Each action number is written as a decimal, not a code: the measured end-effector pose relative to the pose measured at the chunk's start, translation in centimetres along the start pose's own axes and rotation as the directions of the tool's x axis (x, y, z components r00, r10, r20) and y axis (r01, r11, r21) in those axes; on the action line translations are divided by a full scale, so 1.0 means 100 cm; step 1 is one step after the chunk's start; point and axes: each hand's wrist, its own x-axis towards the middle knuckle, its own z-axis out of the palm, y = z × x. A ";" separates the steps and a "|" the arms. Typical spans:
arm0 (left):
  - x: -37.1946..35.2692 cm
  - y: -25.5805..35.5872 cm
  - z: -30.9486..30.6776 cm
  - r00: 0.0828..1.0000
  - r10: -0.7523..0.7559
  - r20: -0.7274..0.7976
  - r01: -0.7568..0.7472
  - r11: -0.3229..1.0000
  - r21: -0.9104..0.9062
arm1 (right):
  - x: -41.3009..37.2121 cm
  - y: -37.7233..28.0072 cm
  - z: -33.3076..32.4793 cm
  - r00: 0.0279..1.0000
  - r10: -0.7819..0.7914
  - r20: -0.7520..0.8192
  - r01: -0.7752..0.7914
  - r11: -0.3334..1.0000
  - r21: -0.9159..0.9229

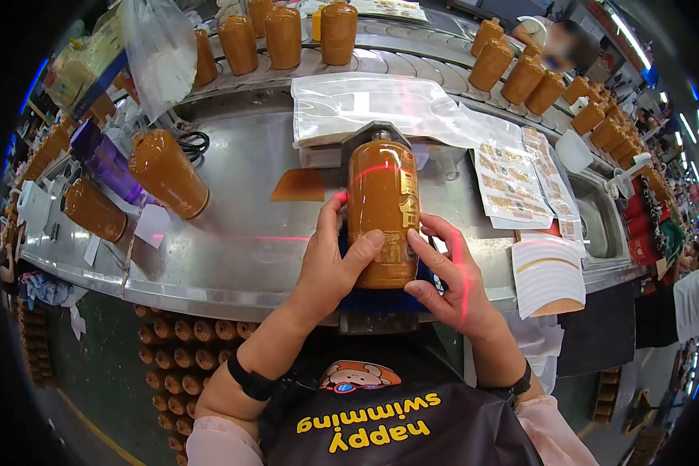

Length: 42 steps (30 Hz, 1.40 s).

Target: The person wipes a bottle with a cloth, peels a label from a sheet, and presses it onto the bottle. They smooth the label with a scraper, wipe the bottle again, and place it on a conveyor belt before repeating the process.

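Observation:
A glossy brown bottle (382, 210) with gold characters lies in a dark cradle (356, 151) in front of me, its neck pointing away. A red laser line crosses its upper part. My left hand (330, 256) is closed around the bottle's left side, the thumb resting on its front. On the other side, my right hand (452, 279) has its fingers curled against the bottle's lower right, by the gold characters. Another red line runs across that hand. The far side of the bottle and the fingertips behind it are hidden.
Two brown bottles (168, 172) stand at the left. Label sheets (512, 182) and a curved stack of strips (548, 276) lie right, near a sink (600, 225). Plastic film (373, 109) lies behind the cradle. Bottles ride a conveyor (396, 64) at the back; a person (533, 31) is beyond it.

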 end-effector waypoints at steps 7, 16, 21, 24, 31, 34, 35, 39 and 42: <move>-0.005 -0.004 0.003 0.962 0.216 -0.169 -0.167 0.950 0.264 | 0.000 0.001 0.001 1.000 -0.012 -0.005 0.012 1.000 0.016; -0.037 -0.004 -0.005 0.791 0.550 0.267 -0.504 0.339 0.794 | 0.001 -0.001 0.000 1.000 -0.008 -0.004 0.008 1.000 0.004; -0.055 -0.011 -0.015 0.902 0.411 0.134 -0.334 0.468 0.818 | 0.002 0.000 0.000 1.000 -0.019 -0.001 0.019 1.000 -0.001; -0.044 0.007 0.003 0.868 0.461 0.183 -0.379 0.379 0.844 | 0.001 0.000 0.003 1.000 -0.004 -0.011 0.004 1.000 0.024; -0.035 -0.018 -0.008 0.882 0.433 0.184 -0.424 0.563 0.710 | -0.006 0.000 -0.001 1.000 -0.001 -0.012 0.001 1.000 -0.017; -0.035 -0.002 -0.001 0.901 0.405 0.158 -0.380 0.557 0.739 | -0.005 0.002 -0.001 0.999 -0.030 -0.035 0.029 0.999 -0.039; -0.033 -0.002 -0.001 0.890 0.421 0.176 -0.399 0.530 0.748 | -0.005 0.003 -0.001 0.999 -0.033 -0.038 0.031 0.999 -0.040; -0.028 -0.010 -0.005 0.895 0.406 0.184 -0.416 0.611 0.674 | -0.008 0.004 -0.007 0.997 -0.036 -0.064 0.032 0.998 -0.060; -0.031 -0.010 -0.006 0.919 0.355 0.169 -0.371 0.640 0.673 | -0.013 0.010 -0.011 0.994 -0.026 -0.108 0.017 0.997 -0.079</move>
